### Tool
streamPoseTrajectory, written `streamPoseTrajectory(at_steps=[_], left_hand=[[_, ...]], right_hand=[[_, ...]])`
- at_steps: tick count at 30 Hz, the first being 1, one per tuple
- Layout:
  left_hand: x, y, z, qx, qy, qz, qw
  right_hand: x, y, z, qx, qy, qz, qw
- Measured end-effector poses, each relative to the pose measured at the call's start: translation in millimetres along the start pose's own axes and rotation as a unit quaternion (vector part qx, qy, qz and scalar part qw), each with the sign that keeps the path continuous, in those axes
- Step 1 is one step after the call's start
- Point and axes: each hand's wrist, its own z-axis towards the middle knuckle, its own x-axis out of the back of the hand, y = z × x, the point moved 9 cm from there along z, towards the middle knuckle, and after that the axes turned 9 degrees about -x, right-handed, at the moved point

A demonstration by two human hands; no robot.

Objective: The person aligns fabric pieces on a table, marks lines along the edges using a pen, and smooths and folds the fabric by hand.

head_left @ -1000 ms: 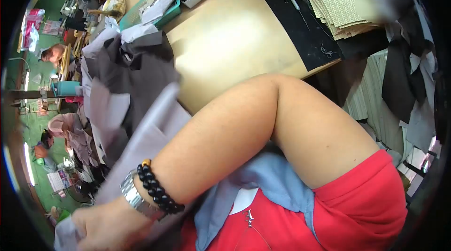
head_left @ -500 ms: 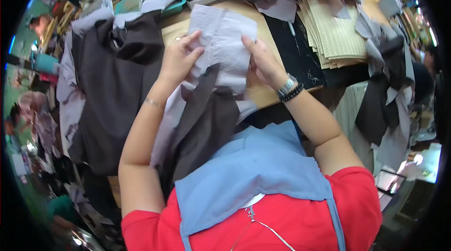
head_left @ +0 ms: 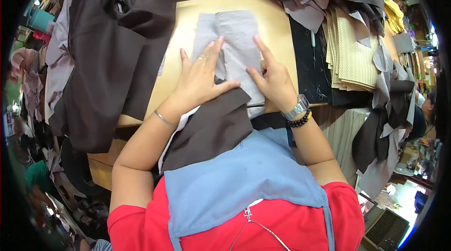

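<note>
A light grey fabric panel (head_left: 242,27) lies spread on the pale wooden tabletop (head_left: 275,13), lightly wrinkled, a raised fold running down its middle. Dark brown cloth (head_left: 211,126) overlaps the panel's lower part at the tabletop's near edge and drapes off it in soft creases, a whitish strip showing along its left side

Matt dark cloth (head_left: 206,129), creased pale cloth (head_left: 235,25), smooth wood-like tabletop (head_left: 277,35).

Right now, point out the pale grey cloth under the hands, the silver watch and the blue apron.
Pale grey cloth (head_left: 236,23): head view, its upper part.
Silver watch (head_left: 295,110): head view, its metal band.
Blue apron (head_left: 244,180): head view, its chest part.
</note>
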Motion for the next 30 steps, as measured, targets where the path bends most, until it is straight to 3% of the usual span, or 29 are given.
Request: streamPoseTrajectory(at_steps=[1,4,7,11,14,17,19,21,23,30], left_hand=[[-1.9,2.8,-2.7,-0.032,0.036,0.043,0.998],[-0.5,1.4,-7.1,-0.027,0.027,0.04,0.998],[-2.7,5.9,-8.2,-0.062,-0.027,0.118,0.991],[-3.4,5.2,-4.1,-0.009,-0.062,0.096,0.993],[-7.5,3.4,0.3,0.022,-0.075,0.076,0.994],[-12.6,3.1,5.7,-0.012,-0.055,0.104,0.993],[-10.3,-4.1,18.8,-0.06,-0.027,0.103,0.993],[-12.8,-8.6,32.3,-0.064,-0.096,0.11,0.987],[-14.3,-15.7,43.5,-0.07,-0.152,0.102,0.981],[3.6,16.9,12.6,-0.011,-0.13,0.157,0.979]], right_hand=[[-0.8,2.2,-4.3,0.017,-0.007,-0.024,1.0],[-3.4,6.5,-17.7,0.07,0.03,-0.075,0.994],[-7.8,4.4,-29.1,0.109,0.059,-0.15,0.981],[-10.9,-4.1,-32.7,0.088,0.038,-0.244,0.965],[2.1,-19.2,-30.9,0.1,0.096,-0.317,0.938],[-5.7,-39.3,-50.4,0.23,0.089,-0.289,0.925],[-26.8,-38.4,-67.4,0.291,0.013,-0.246,0.924],[-44.7,-45.4,-82.7,0.344,-0.034,-0.227,0.911],[-56.7,-41.1,-82.0,0.331,-0.048,-0.199,0.921],[-60.0,-46.5,-80.7,0.286,-0.028,-0.186,0.94]])
